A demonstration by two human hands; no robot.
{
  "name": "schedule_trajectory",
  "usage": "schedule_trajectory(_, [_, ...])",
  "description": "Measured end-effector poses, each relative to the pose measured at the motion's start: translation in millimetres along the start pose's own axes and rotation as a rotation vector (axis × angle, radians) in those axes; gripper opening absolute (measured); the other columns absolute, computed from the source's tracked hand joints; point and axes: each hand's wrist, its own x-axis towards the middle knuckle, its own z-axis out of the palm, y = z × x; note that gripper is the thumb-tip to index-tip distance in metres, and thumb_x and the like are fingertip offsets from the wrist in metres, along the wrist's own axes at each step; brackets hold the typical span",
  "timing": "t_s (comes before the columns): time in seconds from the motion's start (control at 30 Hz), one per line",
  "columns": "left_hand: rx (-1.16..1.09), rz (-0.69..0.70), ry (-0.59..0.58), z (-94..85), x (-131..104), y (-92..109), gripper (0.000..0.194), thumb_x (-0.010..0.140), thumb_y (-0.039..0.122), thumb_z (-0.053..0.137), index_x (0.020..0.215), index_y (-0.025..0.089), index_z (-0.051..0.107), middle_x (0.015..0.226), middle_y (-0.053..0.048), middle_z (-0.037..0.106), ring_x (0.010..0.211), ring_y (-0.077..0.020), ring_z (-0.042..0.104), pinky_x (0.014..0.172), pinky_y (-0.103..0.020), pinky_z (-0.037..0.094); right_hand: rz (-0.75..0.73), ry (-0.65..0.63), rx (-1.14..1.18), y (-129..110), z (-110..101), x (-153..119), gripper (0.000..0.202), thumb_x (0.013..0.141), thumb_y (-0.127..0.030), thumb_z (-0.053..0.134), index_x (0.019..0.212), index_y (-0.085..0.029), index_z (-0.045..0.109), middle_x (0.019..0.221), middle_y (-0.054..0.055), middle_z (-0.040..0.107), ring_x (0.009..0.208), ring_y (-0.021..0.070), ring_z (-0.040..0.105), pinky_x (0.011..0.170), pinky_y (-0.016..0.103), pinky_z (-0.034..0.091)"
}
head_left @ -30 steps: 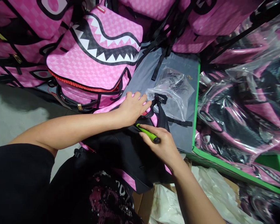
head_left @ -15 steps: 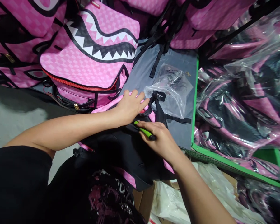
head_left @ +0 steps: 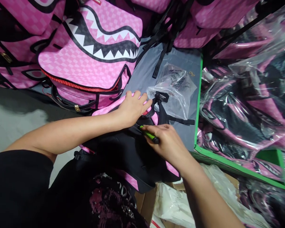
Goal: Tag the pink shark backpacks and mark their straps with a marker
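A black backpack (head_left: pixel 123 152) with pink edging lies in front of me, its black back panel facing up. My left hand (head_left: pixel 133 109) is over its top pink edge, fingers curled on the rim and slightly apart. Just below it, my right hand (head_left: pixel 165 139) is closed around a slim green tool with a black end (head_left: pixel 150 135). The tool's tip meets the black fabric near the top edge; its working end is too hidden to name the kind. Black straps (head_left: pixel 162 110) stick out beyond the rim.
A pink backpack with a shark-mouth print (head_left: pixel 97 57) stands ahead left, its zip partly open. A clear plastic bag (head_left: pixel 178 85) lies on the grey table (head_left: pixel 144 72), which has a green edge. Plastic-wrapped backpacks (head_left: pixel 247 110) fill the right; a cardboard box (head_left: pixel 146 202) sits below.
My right hand and the green tool have shifted slightly to the right along the fabric. My left hand stays on the rim.
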Motion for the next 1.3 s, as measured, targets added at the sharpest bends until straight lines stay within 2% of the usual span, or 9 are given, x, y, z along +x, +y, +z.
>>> schedule_trajectory(0.07, [-0.005, -0.004, 0.004, -0.2, 0, 1, 0.057, 0.091, 0.025, 0.049, 0.147, 0.022, 0.035, 0.146, -0.012, 0.042, 0.119, -0.0323, 0.044, 0.091, -0.045, 0.037, 0.006, -0.013, -0.022, 1, 0, -2, 0.021, 0.081, -0.015, 0.064, 0.1, -0.022, 0.071, 0.095, 0.004, 0.076, 0.079, 0.0244, 0.071, 0.082, 0.042, 0.048])
schedule_trajectory(0.2, [-0.012, -0.013, -0.012, 0.8, 0, 0, 0.057, 0.09, 0.024, 0.05, 0.146, 0.024, 0.037, 0.146, -0.012, 0.042, 0.119, -0.0314, 0.044, 0.092, -0.045, 0.037, -0.018, 0.084, 0.074, 3, 6, -5, 0.023, 0.086, -0.017, 0.059, 0.107, -0.022, 0.068, 0.108, 0.005, 0.074, 0.091, 0.0219, 0.071, 0.09, 0.042, 0.046])
schedule_trajectory(0.57, [0.003, -0.003, 0.004, 0.1, 0, 1, 0.056, 0.092, 0.028, 0.049, 0.146, 0.022, 0.036, 0.142, -0.012, 0.045, 0.117, -0.0314, 0.045, 0.089, -0.044, 0.037, 0.007, 0.11, 0.106, 2, 10, -5, 0.024, 0.086, -0.018, 0.06, 0.108, -0.024, 0.068, 0.107, 0.004, 0.074, 0.091, 0.0216, 0.071, 0.089, 0.041, 0.045])
schedule_trajectory(0.73, [0.0, 0.001, -0.002, -1.1, 0, 1, 0.057, 0.092, 0.029, 0.05, 0.147, 0.021, 0.035, 0.143, -0.013, 0.044, 0.117, -0.0323, 0.045, 0.088, -0.045, 0.036, 0.029, 0.086, 0.068, -3, 8, -2, 0.025, 0.084, -0.016, 0.062, 0.106, -0.024, 0.069, 0.102, 0.004, 0.075, 0.088, 0.0224, 0.071, 0.086, 0.04, 0.046])
schedule_trajectory(0.87, [-0.02, -0.013, -0.037, -4.0, 1, 1, 0.055, 0.093, 0.029, 0.048, 0.146, 0.022, 0.036, 0.143, -0.013, 0.044, 0.119, -0.032, 0.044, 0.09, -0.044, 0.036, 0.012, 0.077, 0.069, -7, 7, 2, 0.025, 0.085, -0.016, 0.06, 0.107, -0.024, 0.068, 0.108, 0.005, 0.074, 0.092, 0.0226, 0.07, 0.089, 0.041, 0.045])
schedule_trajectory(0.97, [-0.033, -0.022, -0.045, -4.8, 1, 2, 0.056, 0.093, 0.03, 0.049, 0.147, 0.024, 0.035, 0.144, -0.012, 0.043, 0.12, -0.0324, 0.042, 0.092, -0.045, 0.035, 0.046, 0.027, -0.008, -9, 5, 3, 0.023, 0.084, -0.016, 0.061, 0.104, -0.023, 0.069, 0.1, 0.005, 0.076, 0.086, 0.0231, 0.07, 0.087, 0.041, 0.044])
schedule_trajectory(1.07, [-0.043, -0.023, -0.045, -3.8, 1, 2, 0.057, 0.092, 0.028, 0.05, 0.147, 0.023, 0.035, 0.146, -0.013, 0.041, 0.121, -0.0327, 0.042, 0.092, -0.045, 0.035, 0.047, 0.033, 0.007, -11, 4, 3, 0.025, 0.084, -0.016, 0.061, 0.106, -0.023, 0.069, 0.101, 0.004, 0.075, 0.089, 0.0227, 0.07, 0.087, 0.04, 0.044])
schedule_trajectory(1.2, [-0.041, -0.019, -0.033, -2.7, 0, 1, 0.056, 0.093, 0.032, 0.049, 0.147, 0.024, 0.034, 0.146, -0.012, 0.041, 0.121, -0.0323, 0.041, 0.093, -0.044, 0.034, 0.09, 0.001, -0.033, -11, 4, 3, 0.024, 0.083, -0.017, 0.062, 0.105, -0.023, 0.07, 0.09, 0.004, 0.076, 0.081, 0.0232, 0.069, 0.083, 0.039, 0.046])
schedule_trajectory(1.3, [-0.042, -0.017, -0.038, -2.9, 0, 0, 0.055, 0.094, 0.03, 0.048, 0.147, 0.023, 0.034, 0.144, -0.013, 0.043, 0.119, -0.0316, 0.042, 0.091, -0.044, 0.035, 0.074, 0.038, 0.012, -10, 6, 3, 0.025, 0.084, -0.018, 0.061, 0.108, -0.023, 0.069, 0.096, 0.004, 0.076, 0.083, 0.0221, 0.07, 0.085, 0.038, 0.046])
